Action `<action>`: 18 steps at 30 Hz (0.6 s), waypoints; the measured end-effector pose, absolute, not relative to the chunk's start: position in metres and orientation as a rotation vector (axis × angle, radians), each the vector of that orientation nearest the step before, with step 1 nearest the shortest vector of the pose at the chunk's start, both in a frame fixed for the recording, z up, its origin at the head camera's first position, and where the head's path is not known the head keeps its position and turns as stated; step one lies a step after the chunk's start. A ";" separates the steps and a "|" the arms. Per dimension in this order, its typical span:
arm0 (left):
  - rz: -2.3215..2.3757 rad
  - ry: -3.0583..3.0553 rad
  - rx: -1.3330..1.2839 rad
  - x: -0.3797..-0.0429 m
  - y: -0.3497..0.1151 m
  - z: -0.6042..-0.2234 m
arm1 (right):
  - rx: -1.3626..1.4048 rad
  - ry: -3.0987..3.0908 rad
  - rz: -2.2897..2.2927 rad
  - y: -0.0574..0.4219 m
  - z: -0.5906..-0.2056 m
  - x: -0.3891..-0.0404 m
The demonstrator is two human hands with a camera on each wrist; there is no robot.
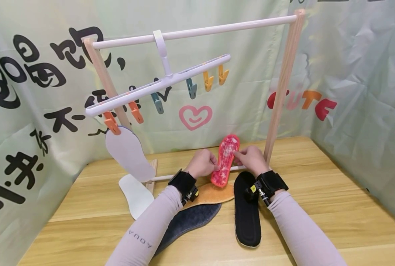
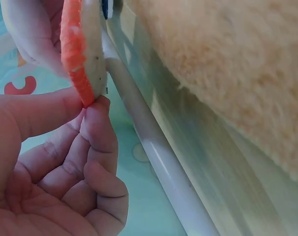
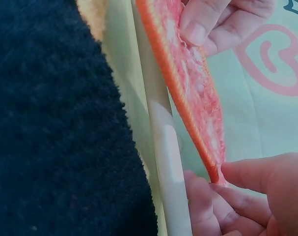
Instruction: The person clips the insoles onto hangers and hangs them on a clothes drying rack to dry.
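A red and white fuzzy insole (image 1: 229, 149) with a stitched orange-red edge is held up, tilted, between both hands. My left hand (image 1: 201, 163) pinches its left edge low down, thumb against fingers; the left wrist view shows the insole's pale underside (image 2: 94, 54). My right hand (image 1: 252, 159) pinches the opposite edge higher up, as the right wrist view also shows. Below the hands lie a tan fleecy insole (image 1: 214, 194), a dark grey insole (image 1: 195, 218) and a black insole (image 1: 247, 221).
Above, a white hanger (image 1: 167, 80) with several coloured clips hangs from the rack's top bar (image 1: 224, 29). Its leftmost orange clip (image 1: 112, 123) holds a pale insole (image 1: 128, 153). A white insole (image 1: 136, 197) lies beneath. The rack's lower bar (image 2: 153, 147) runs behind the hands.
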State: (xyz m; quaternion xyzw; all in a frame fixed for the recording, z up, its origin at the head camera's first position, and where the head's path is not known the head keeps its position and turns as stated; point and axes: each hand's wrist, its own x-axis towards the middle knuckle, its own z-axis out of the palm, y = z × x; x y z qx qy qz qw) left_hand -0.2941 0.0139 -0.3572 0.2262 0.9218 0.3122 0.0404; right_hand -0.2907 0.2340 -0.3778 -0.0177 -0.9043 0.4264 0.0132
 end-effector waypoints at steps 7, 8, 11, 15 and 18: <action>0.982 2.798 0.761 -0.291 0.011 -0.357 | -0.067 -2.788 1.355 0.236 -0.377 -0.291; 0.984 2.795 0.762 -0.291 0.010 -0.357 | -0.069 -2.782 1.354 0.236 -0.377 -0.291; 0.991 2.788 0.758 -0.288 0.009 -0.355 | -0.071 -2.774 1.348 0.237 -0.376 -0.292; 0.987 2.785 0.755 -0.285 0.008 -0.354 | -0.084 -2.767 1.399 0.238 -0.375 -0.292; 0.983 2.786 0.763 -0.282 0.006 -0.354 | -0.100 -2.746 1.472 0.238 -0.374 -0.292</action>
